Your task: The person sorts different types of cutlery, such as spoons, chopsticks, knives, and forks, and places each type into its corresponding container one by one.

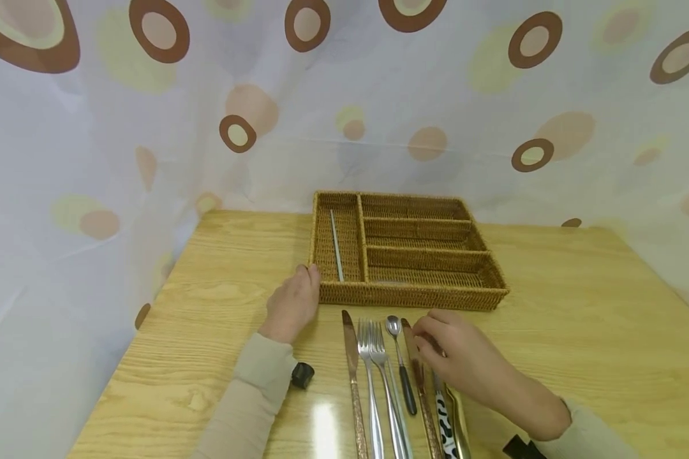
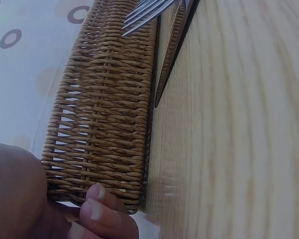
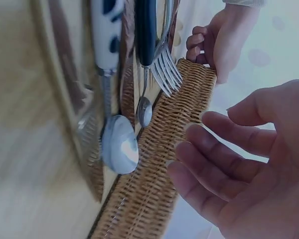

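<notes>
My left hand (image 1: 294,305) grips the near left corner of a brown wicker cutlery tray (image 1: 413,296), its fingertips (image 2: 97,211) bent against the woven wall. My right hand (image 1: 465,350) hovers over the right part of a cutlery row, fingers loosely bent and holding nothing. Below it are a spoon with a black-and-white spotted handle (image 1: 444,421), a gold-coloured utensil (image 1: 458,424) and a copper-coloured knife (image 1: 416,357). To the left lie a small spoon with a black handle (image 1: 406,389), two forks (image 1: 372,357) and another copper-coloured knife (image 1: 353,376).
A thin silvery stick (image 1: 336,245) lies in the tray's left compartment. Three crosswise compartments fill its right side. The wooden table (image 1: 207,331) meets a patterned cloth (image 1: 379,115) behind the tray.
</notes>
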The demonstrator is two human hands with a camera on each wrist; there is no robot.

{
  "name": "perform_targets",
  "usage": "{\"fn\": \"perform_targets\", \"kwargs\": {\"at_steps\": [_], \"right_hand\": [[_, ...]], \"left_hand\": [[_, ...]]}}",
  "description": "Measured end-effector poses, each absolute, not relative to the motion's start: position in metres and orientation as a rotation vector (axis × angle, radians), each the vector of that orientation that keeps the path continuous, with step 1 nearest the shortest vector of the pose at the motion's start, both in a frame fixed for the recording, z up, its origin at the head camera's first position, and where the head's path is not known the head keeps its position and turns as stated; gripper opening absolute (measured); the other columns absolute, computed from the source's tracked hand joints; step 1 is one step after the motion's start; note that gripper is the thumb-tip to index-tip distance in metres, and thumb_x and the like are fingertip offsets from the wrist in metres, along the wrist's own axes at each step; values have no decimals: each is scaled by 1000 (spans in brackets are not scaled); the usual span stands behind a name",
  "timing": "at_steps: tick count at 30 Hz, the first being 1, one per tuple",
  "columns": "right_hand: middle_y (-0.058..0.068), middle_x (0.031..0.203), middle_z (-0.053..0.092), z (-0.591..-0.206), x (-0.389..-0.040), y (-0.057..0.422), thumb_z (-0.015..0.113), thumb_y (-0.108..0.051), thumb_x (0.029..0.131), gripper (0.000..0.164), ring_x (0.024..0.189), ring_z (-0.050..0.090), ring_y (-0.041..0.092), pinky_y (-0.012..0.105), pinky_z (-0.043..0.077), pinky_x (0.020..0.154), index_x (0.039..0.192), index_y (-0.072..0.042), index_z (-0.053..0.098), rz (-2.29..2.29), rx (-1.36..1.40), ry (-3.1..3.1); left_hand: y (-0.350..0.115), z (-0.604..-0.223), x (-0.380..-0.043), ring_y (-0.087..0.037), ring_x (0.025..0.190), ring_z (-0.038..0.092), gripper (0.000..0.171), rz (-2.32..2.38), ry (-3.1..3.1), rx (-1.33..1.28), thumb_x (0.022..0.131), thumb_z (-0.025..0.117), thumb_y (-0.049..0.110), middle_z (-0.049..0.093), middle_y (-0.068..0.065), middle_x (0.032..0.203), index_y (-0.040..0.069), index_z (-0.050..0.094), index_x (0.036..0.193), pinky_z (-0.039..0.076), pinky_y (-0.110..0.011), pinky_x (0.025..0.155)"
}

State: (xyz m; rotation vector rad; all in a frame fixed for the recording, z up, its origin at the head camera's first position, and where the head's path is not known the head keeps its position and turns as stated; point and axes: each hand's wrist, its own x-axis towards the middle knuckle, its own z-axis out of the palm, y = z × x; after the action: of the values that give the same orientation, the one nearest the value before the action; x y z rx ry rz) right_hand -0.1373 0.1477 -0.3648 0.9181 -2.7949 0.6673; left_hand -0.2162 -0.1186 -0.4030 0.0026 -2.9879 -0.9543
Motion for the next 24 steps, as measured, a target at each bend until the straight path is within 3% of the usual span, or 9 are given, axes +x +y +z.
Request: {"fn": "perform_targets", "kwargs": {"at_steps": [7,13,24], "right_hand": [[-13,69,49,-372,-116,168,58,-11,85,9,58,43,3,22,41,51,80,-18,60,655,732,-2951],[-10,55,42,-385,-100,184,56,-22,88,22,49,37,6,26,35,44,67,-23,49,490,459,-3200],[-8,50,37,-401,-87,184,59,-36,84,34,45,33,8,27,29,41,60,-20,41,374,324,-3271]], "left_hand": [[-119,-402,-216,-25,50,45,48,-973,-2986,-5,100,10,41,43,-9,62,9,42,84,37,-38,41],[-120,-402,-217,-25,50,43,48,-979,-2974,-12,100,10,41,42,-8,62,9,42,83,37,-38,41],[-121,-402,-217,-23,49,42,49,-1003,-2979,-23,100,9,42,41,-7,61,9,42,84,37,-36,40]]}}
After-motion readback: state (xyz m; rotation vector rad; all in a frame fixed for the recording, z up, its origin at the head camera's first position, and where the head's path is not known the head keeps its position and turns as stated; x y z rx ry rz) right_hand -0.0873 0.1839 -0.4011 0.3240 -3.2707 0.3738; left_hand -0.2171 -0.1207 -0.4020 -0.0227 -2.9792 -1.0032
